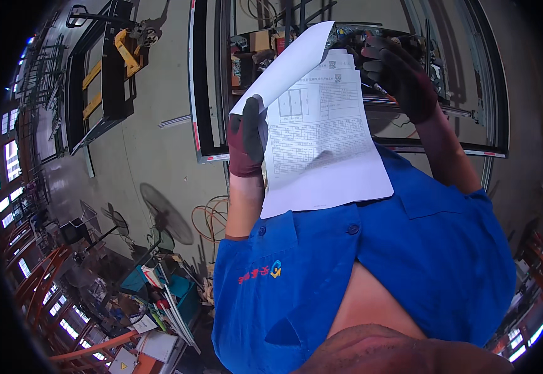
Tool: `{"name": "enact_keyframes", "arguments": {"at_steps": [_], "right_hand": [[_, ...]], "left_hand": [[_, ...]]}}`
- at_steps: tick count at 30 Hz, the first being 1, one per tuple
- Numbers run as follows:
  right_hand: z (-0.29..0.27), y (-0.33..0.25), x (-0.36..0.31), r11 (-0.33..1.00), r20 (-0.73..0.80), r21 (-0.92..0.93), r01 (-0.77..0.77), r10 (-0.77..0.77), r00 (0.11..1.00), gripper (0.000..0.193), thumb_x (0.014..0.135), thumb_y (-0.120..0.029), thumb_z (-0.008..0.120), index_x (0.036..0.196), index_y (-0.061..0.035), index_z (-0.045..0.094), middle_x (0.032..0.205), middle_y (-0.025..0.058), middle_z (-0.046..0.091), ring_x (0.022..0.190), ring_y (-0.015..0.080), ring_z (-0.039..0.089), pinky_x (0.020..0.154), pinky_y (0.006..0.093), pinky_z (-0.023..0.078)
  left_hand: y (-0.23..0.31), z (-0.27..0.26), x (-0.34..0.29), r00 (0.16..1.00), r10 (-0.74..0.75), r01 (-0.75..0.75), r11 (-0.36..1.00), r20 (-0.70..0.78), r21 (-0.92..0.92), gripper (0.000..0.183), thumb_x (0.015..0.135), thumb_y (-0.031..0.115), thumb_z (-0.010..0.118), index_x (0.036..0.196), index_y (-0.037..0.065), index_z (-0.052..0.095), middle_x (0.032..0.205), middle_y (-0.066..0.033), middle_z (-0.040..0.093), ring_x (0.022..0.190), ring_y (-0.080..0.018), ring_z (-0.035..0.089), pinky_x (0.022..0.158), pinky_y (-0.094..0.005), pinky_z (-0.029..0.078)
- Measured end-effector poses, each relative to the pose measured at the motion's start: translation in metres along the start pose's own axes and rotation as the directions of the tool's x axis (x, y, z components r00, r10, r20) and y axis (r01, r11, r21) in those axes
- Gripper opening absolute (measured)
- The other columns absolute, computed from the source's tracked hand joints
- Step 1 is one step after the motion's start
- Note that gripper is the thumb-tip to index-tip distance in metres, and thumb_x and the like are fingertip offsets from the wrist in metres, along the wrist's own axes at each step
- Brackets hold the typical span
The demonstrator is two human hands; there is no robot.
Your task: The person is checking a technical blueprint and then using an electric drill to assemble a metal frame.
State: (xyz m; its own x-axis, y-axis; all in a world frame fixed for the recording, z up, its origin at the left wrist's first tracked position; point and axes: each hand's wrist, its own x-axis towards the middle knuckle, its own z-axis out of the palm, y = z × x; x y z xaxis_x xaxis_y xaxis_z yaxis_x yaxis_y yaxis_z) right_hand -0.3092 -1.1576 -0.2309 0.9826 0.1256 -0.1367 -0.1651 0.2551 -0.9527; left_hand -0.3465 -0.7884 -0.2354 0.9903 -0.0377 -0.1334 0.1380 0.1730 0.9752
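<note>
A stack of printed sheets with a window-like line drawing and tables is held up in front of my chest. Its upper page is folded back and curls toward the left. My left hand, in a dark red glove with black fingers, grips the left edge of the sheets, thumb on the front. To the right of the papers, my right hand wears a matching glove. Its fingers are apart and stretched toward the sheets' upper right corner. A thin object shows beside these fingers; whether they touch it is unclear.
A dark rectangular frame surrounds a bench holding boxes and small parts, partly behind the papers. At the left stand a black cart with yellow parts and a floor fan. Hoses lie nearby; tools and white strips stand lower left.
</note>
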Motion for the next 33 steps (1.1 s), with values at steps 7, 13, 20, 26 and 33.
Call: {"name": "enact_keyframes", "arguments": {"at_steps": [7,13,20,26,33], "right_hand": [[0.002,-0.005,-0.001,0.995,-0.001,0.059,-0.077,0.077,0.997,0.054,0.117,-0.035,0.055,0.163,-0.0078,0.05,0.152,0.0155,0.064,0.141,0.0248,0.062,0.118,0.0411,0.052],[0.0,-0.004,0.002,0.99,0.025,0.098,-0.097,0.095,0.995,0.052,0.117,-0.033,0.055,0.161,-0.0061,0.051,0.156,0.0136,0.061,0.143,0.0242,0.061,0.117,0.0405,0.053],[0.038,0.014,-0.02,0.998,0.108,0.046,-0.051,0.046,0.993,0.056,0.112,-0.03,0.062,0.16,-0.0009,0.051,0.156,0.0152,0.06,0.141,0.0238,0.061,0.12,0.0409,0.048],[0.066,0.003,-0.055,0.92,0.195,0.068,-0.386,0.367,0.909,0.051,0.109,-0.022,0.064,0.154,0.0019,0.058,0.15,0.016,0.065,0.139,0.0253,0.062,0.118,0.0397,0.048],[0.075,-0.039,-0.045,0.924,0.216,-0.301,-0.233,0.305,0.928,0.047,0.108,-0.024,0.066,0.146,0.0039,0.066,0.139,0.0162,0.074,0.126,0.0231,0.068,0.111,0.0395,0.051]], "left_hand": [[-0.019,-0.011,0.001,0.984,0.175,-0.179,0.973,0.041,0.142,0.048,0.116,0.029,0.057,0.142,-0.011,0.063,0.127,-0.0216,0.074,0.118,-0.0249,0.07,0.103,-0.0401,0.054],[-0.033,-0.022,0.005,0.92,0.368,-0.377,0.742,0.133,0.555,0.045,0.117,0.026,0.053,0.143,-0.009,0.063,0.118,-0.0254,0.075,0.107,-0.0259,0.073,0.092,-0.0401,0.057],[-0.019,-0.014,0.002,0.827,0.534,-0.528,0.631,0.176,0.569,0.036,0.109,0.0,0.062,0.144,-0.003,0.063,0.119,-0.0262,0.075,0.101,-0.04,0.075,0.083,-0.0442,0.062],[-0.037,-0.02,0.014,0.541,0.782,-0.606,0.108,0.309,0.788,0.04,0.101,-0.005,0.073,0.14,-0.004,0.064,0.109,-0.026,0.077,0.093,-0.041,0.076,0.078,-0.0454,0.062],[-0.028,-0.025,0.012,0.924,0.381,-0.305,0.796,-0.041,0.523,0.045,0.119,0.033,0.054,0.129,-0.008,0.07,0.097,-0.0083,0.074,0.081,-0.0157,0.065,0.071,-0.0307,0.052]]}}
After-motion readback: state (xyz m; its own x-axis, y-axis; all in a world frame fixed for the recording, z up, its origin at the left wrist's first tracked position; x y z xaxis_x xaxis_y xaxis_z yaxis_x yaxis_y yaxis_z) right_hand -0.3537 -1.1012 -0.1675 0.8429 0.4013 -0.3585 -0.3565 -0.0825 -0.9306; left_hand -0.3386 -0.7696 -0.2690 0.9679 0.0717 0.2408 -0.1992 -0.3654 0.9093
